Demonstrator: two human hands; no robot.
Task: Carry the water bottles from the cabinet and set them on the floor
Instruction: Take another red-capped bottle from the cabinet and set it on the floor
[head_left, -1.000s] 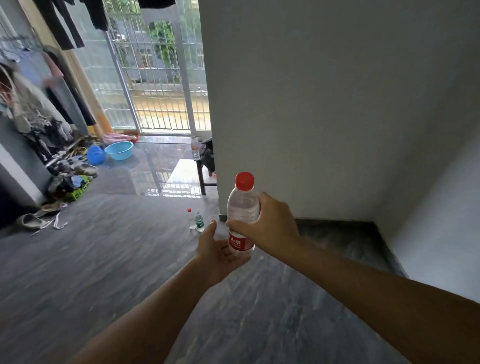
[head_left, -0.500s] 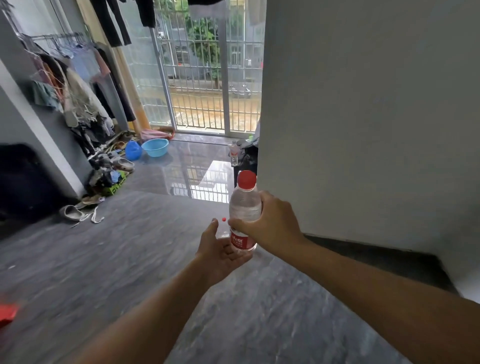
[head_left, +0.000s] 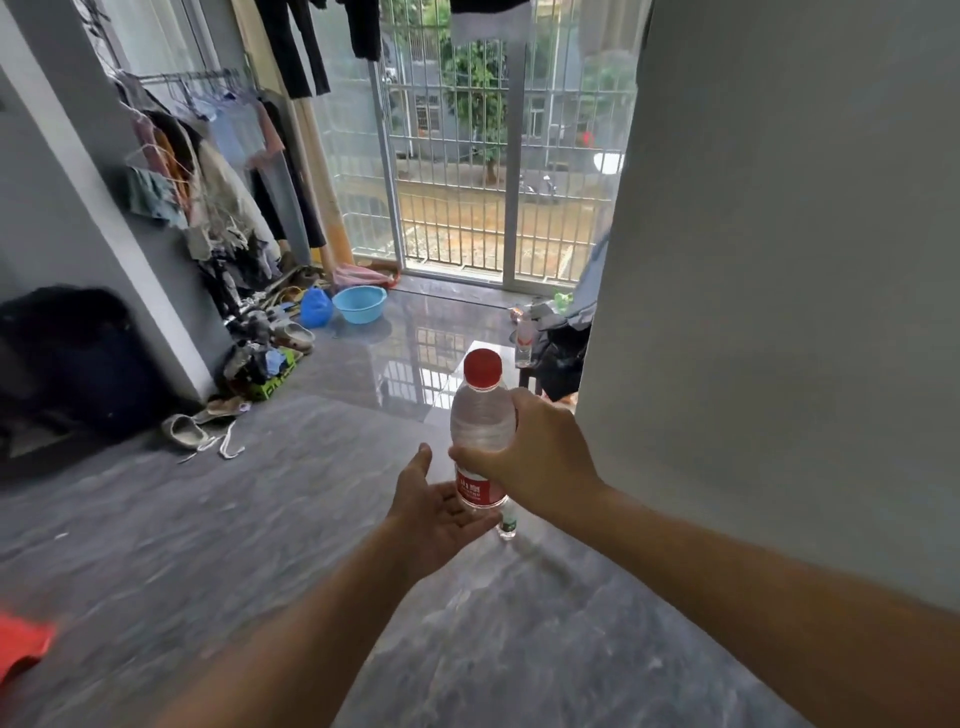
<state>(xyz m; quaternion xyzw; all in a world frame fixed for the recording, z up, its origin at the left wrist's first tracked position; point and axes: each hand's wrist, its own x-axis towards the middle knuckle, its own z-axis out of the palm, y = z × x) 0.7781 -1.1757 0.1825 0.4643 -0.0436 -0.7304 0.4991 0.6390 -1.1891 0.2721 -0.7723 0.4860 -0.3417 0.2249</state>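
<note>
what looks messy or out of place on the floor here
The pile of shoes and clutter under the clothes rack spills onto the floor, with one sandal lying loose apart from it. The bottle in the right hand is upright and capped.

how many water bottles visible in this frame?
3. A red-capped bottle upright in the right hand, over the open left hand; a small one on the floor just behind; another near the dark table. More may be hidden.
</note>
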